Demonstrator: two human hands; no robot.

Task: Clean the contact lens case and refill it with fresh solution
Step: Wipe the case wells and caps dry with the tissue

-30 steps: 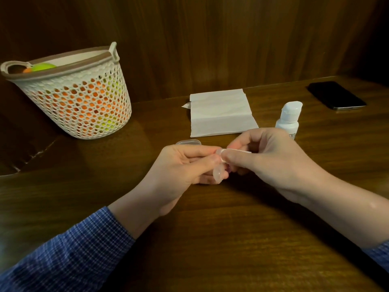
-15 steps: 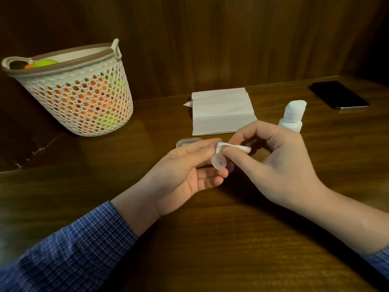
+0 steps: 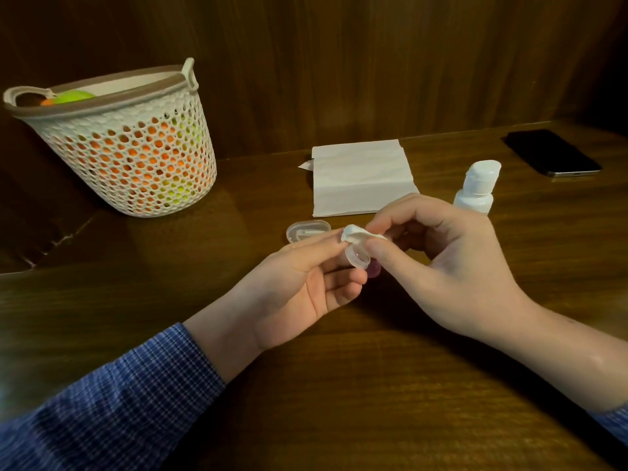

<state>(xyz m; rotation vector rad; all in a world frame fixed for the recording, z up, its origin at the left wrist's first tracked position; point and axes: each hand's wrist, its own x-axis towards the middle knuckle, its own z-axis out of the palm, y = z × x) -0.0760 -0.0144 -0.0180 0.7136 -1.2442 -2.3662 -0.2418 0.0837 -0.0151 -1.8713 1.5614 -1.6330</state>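
Wooden table (image 3: 339,402) carries basket (image 3: 136,158), tissue (image 3: 360,178), bottle (image 3: 475,188), phone (image 3: 554,153).

left hand (image 3: 299,287) holding lens case (image 3: 357,255), right hand (image 3: 452,263) pinching tissue wad (image 3: 356,233)

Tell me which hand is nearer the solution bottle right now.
Right. The right hand is just in front of the solution bottle; the left hand is farther off, beyond the lens case.
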